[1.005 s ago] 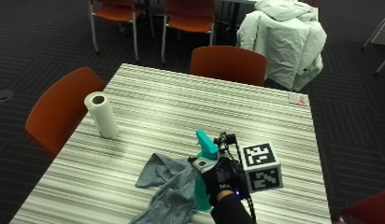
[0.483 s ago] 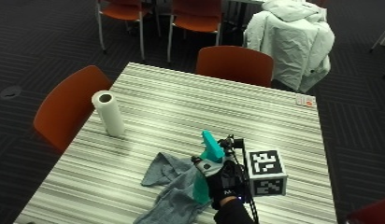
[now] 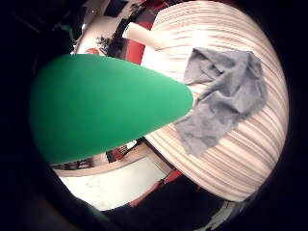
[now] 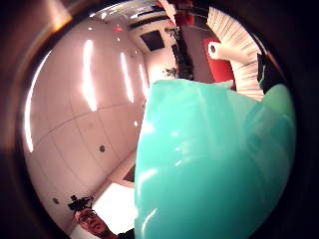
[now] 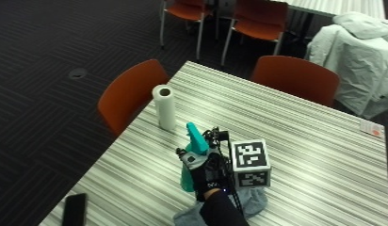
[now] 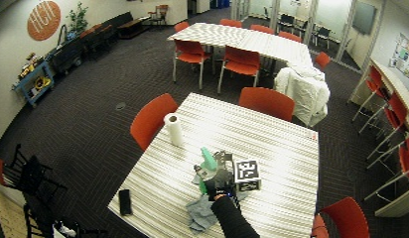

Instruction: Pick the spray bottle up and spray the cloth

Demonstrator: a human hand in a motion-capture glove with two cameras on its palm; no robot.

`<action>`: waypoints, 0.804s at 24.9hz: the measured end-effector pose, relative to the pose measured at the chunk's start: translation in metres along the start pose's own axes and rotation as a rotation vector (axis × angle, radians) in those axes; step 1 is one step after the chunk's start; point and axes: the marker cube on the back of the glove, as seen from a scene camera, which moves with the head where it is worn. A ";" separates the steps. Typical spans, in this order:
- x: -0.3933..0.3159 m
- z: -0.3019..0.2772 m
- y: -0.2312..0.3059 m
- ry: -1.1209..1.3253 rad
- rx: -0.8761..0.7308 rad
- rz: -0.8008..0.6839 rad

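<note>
Hand [image 5: 206, 172] wrapped round teal plastic spray bottle [image 5: 193, 155], lifted; next I aim nozzle at grey crumpled cloth [image 3: 224, 98], squeeze trigger.

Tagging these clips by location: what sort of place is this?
Probably an office break room or meeting space: striped tables ringed by orange chairs, dark carpet, and a round logo sign on the wall.

paper towel roll [image 5: 164, 106] ahead – well apart
</note>
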 end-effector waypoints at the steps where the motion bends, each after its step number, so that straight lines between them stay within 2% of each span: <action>1: -0.001 0.001 -0.002 -0.001 0.001 -0.004; 11: 0.011 0.003 0.002 -0.027 0.002 0.006; 20: 0.078 0.023 0.032 -0.049 -0.039 0.071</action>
